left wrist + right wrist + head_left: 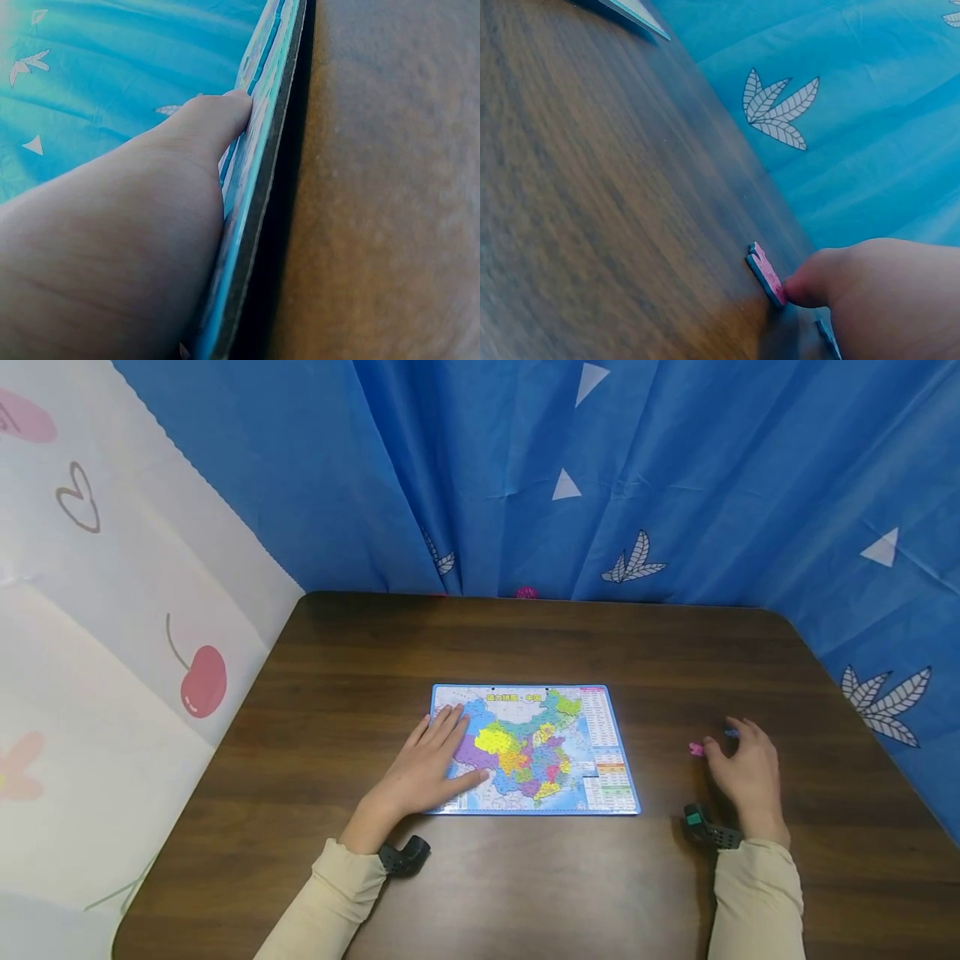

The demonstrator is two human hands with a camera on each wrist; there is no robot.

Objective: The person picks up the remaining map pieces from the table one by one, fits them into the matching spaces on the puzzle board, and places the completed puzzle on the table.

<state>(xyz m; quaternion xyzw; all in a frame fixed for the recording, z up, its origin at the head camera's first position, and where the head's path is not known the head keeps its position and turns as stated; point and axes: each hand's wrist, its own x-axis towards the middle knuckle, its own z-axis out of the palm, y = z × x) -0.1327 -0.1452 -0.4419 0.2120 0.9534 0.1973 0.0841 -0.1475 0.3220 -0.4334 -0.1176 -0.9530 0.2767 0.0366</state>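
Observation:
A map puzzle board (pixel 525 752) with many coloured regions lies flat on the table, its thick edge (pixel 251 247) showing in the left wrist view. My left hand (pixel 427 768) rests on the board's left part, fingers spread and thumb out to the right. Well to the right of the board, my right hand (pixel 746 768) is low over the table, its thumb and fingers apart. A small pink puzzle piece (pixel 766 274) lies by the thumb tip; whether they touch I cannot tell. A blue puzzle piece (pixel 732 733) shows between thumb and fingers, partly hidden by the hand.
The brown wooden table (pixel 360 652) is bordered by a blue curtain (pixel 487 460) at the back and right. A pale printed curtain (pixel 150 568) hangs on the left. Dark wrist devices (pixel 405 856) sit at both wrists.

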